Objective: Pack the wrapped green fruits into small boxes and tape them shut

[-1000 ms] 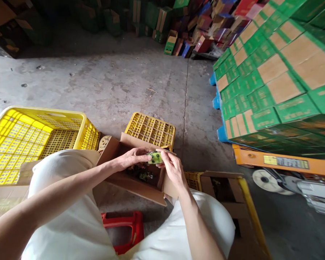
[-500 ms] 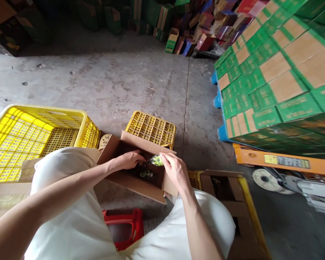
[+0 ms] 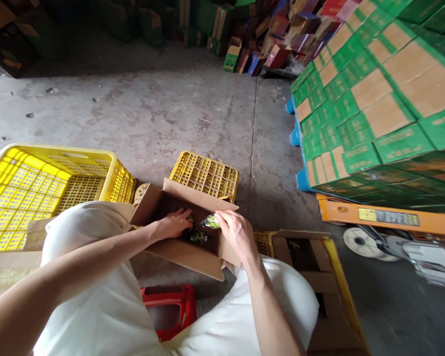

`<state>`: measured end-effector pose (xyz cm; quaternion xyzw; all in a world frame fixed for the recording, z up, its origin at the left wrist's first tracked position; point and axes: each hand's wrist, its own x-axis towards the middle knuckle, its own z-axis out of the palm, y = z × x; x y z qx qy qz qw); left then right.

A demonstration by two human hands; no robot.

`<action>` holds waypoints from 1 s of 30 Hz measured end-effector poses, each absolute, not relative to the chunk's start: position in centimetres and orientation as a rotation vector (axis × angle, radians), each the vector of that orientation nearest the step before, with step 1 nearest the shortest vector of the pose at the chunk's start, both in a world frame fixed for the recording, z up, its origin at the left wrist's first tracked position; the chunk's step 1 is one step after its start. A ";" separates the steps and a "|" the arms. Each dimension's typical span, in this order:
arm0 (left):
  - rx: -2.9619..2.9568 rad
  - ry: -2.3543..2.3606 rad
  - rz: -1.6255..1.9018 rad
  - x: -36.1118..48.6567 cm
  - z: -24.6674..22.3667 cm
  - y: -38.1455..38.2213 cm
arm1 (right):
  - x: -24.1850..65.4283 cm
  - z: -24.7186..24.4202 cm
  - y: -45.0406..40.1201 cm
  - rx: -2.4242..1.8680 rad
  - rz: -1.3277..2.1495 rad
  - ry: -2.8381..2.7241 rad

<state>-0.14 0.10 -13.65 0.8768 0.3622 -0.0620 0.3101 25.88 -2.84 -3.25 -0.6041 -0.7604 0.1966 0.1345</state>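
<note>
An open cardboard box (image 3: 226,247) sits between my knees, its flaps folded outward. My right hand (image 3: 235,230) is closed in a pinch on a green item in clear plastic wrap (image 3: 210,221), held tilted over the box's right part. What is inside the wrap is too small to name. My left hand (image 3: 175,223) reaches down into the box, fingers bent round another wrapped item (image 3: 190,217), largely hidden by them. Below it, a shiny plastic-wrapped dark green item (image 3: 199,238) lies on the box's shadowed bottom.
A large yellow crate (image 3: 111,168) stands left, and a smaller yellow crate (image 3: 204,173) is upturned beyond the box. Another open carton (image 3: 319,282) is at my right knee. A red stool (image 3: 187,309) shows beneath me. Right are stacked green cartons (image 3: 400,143) and an orange pallet jack (image 3: 389,217).
My left hand has shifted slightly left inside the box, its fingers now at another wrapped item. My right hand still holds its wrapped item in nearly the same place. The view has turned slightly.
</note>
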 end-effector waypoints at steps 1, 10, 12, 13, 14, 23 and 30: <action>2.330 0.964 -0.177 -0.1 -13.6 0.0 | 25.7 -3.2 -2.8 -1.750 0.570 -2.227; 2.285 1.127 -0.223 0.0 -13.5 0.6 | 25.0 -3.7 -2.8 -1.767 0.588 -2.334; 2.269 1.141 -0.225 0.0 -13.2 1.0 | 25.1 -3.9 -2.8 -1.773 0.592 -2.327; 2.269 1.146 -0.226 0.0 -13.1 1.1 | 25.1 -3.9 -2.8 -1.770 0.593 -2.320; 2.268 1.150 -0.224 0.1 -13.0 1.3 | 25.1 -4.0 -2.7 -1.763 0.595 -2.311; 2.121 1.194 -0.240 0.3 -13.0 1.4 | 25.2 -4.7 -2.6 -1.658 0.779 -2.325; 2.014 1.069 -0.077 0.1 -11.0 3.3 | 25.0 -4.7 -2.6 -1.654 0.902 -2.314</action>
